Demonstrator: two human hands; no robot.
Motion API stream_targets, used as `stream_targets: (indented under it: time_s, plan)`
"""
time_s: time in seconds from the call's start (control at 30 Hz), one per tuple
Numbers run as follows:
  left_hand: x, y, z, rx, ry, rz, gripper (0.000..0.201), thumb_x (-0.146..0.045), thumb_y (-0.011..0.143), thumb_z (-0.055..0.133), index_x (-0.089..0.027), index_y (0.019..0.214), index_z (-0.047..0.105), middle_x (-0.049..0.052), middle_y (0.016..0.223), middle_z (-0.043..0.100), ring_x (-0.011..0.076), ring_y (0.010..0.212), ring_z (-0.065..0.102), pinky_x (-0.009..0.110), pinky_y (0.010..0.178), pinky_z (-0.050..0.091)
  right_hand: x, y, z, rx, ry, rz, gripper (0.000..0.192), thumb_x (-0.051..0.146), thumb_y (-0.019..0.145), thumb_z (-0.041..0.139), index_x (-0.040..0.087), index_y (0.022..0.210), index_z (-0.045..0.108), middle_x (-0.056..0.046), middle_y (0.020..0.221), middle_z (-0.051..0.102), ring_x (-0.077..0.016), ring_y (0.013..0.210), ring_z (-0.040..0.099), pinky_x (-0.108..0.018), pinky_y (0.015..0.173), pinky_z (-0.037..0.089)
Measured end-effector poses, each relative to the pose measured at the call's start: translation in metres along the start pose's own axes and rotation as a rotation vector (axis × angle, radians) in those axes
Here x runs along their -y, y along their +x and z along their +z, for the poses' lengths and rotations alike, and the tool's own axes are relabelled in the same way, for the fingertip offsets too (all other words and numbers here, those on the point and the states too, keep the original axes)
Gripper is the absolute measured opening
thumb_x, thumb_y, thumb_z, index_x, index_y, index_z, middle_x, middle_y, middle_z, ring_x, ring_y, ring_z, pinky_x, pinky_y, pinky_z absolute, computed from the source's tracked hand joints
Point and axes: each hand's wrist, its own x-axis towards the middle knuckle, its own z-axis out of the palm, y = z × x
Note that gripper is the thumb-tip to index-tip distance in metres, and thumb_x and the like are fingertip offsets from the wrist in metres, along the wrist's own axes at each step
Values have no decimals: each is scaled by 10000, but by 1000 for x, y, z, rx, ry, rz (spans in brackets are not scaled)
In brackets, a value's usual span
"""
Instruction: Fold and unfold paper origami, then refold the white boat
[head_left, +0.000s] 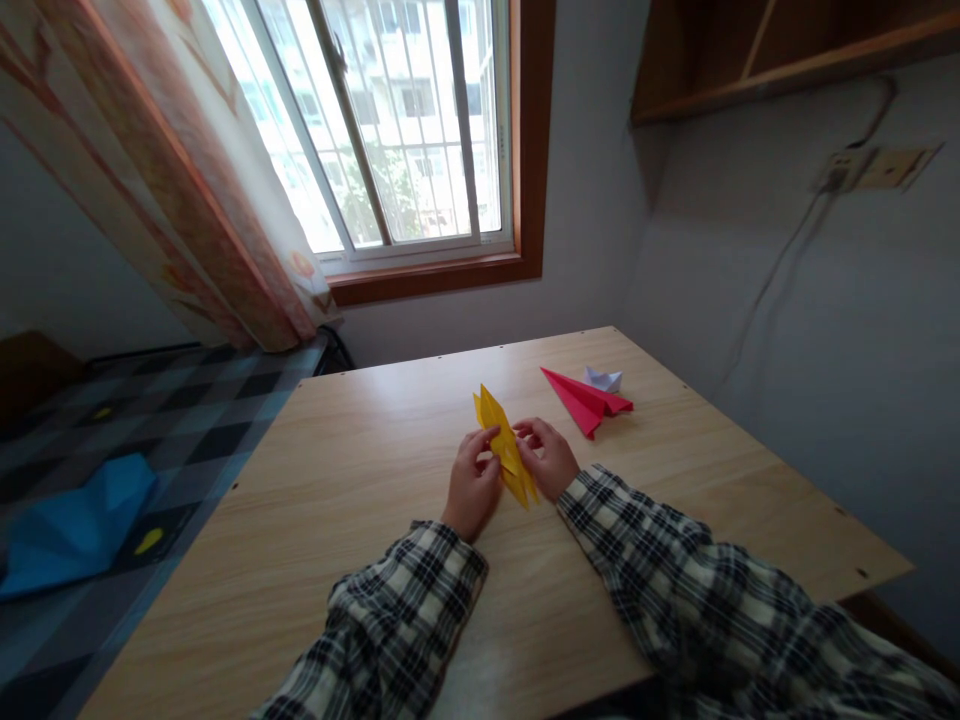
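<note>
A piece of folded yellow origami paper (505, 445), pointed at both ends, is held up between my two hands over the table. My left hand (474, 485) pinches it from the left, with thumb and fingers against its face. On the other side, my right hand (546, 458) grips its right edge with bent fingers. The paper tilts, its upper point leaning left and away from me. Parts of my right fingertips are hidden behind the paper.
Beyond my right hand, a red paper plane (587, 400) lies beside a small white paper boat (604, 380) on the wooden table (360, 470). Left of the table, a blue folded paper (82, 520) rests on a checked bed cover (202, 420). A window (405, 130) is ahead.
</note>
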Motion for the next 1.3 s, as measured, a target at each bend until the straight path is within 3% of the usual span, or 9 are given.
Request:
stream_targets:
  time_s: [0.2, 0.4, 0.67, 0.83, 1.17, 1.3]
  plan:
    - [2, 1, -1, -8, -24, -2, 363, -108, 771, 495, -191, 1097, 633, 73, 1138, 602, 160, 984, 612, 276, 767, 571, -12, 4, 4, -1, 268, 139, 306, 265, 772, 587, 194, 1070, 568, -9, 830, 638, -148, 724, 622, -288, 670, 527]
    - [5, 0, -2, 25, -134, -121, 342, -174, 801, 509, -176, 1130, 599, 77, 1039, 655, 174, 905, 651, 290, 736, 567, -13, 7, 7, 136, 649, 375, 438, 350, 668, 734, 201, 1049, 578, 16, 774, 640, -145, 694, 641, -243, 580, 507]
    - [2, -1, -2, 126, -131, -134, 418, -310, 812, 618, -187, 1202, 529, 76, 1063, 647, 166, 854, 657, 276, 694, 562, -10, 7, 5, 134, 795, 443, 428, 314, 610, 801, 196, 959, 584, -8, 850, 708, -183, 772, 685, -295, 677, 547]
    - [-1, -3, 0, 102, -53, -117, 399, -313, 833, 613, -189, 1202, 526, 76, 1051, 638, 164, 842, 645, 269, 661, 554, -9, 8, 4, 123, 807, 450, 426, 319, 605, 794, 196, 948, 574, -14, 866, 708, -183, 767, 683, -301, 684, 547]
    - [8, 2, -6, -13, 285, 83, 365, -273, 856, 602, -228, 1217, 567, 81, 1138, 590, 191, 927, 609, 309, 672, 569, -11, 8, 4, 78, 776, 475, 453, 355, 596, 776, 218, 963, 550, -8, 842, 705, -186, 719, 678, -301, 622, 548]
    - [2, 3, -10, 12, 478, 230, 291, -263, 852, 609, -248, 1141, 642, 73, 1189, 599, 231, 1051, 588, 396, 873, 542, -12, 8, 5, 75, 780, 471, 442, 332, 603, 768, 218, 967, 546, -4, 856, 703, -174, 729, 676, -283, 630, 539]
